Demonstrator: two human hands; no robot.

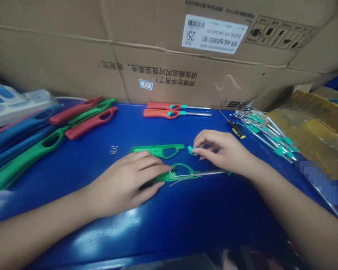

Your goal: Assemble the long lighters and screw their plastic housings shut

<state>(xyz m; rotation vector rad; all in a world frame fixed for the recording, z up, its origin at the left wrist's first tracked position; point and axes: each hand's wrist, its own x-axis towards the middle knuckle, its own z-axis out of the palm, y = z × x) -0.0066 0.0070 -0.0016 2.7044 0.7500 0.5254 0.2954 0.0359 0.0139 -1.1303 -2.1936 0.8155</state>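
My left hand [132, 180] lies over a green lighter casing half [183, 165], its fingers closed on the handle end and hiding much of it. A metal tube [214, 172] and thin white wires [178, 175] rest on this half. Between the thumb and fingertips of my right hand [216, 148] is a small teal plastic piece [190, 150], held just above the tube. A second green casing half [157, 151] lies right behind, partly covered by my left fingers. Several small screws [113, 149] are scattered to the left of it.
Two orange lighters [162, 113] lie at the back. A black-yellow screwdriver [236, 129] and a pile of metal tubes with teal parts [270, 135] are at right. Red, green and blue casings [30, 157] crowd the left. A large cardboard box [157, 48] walls off the back.
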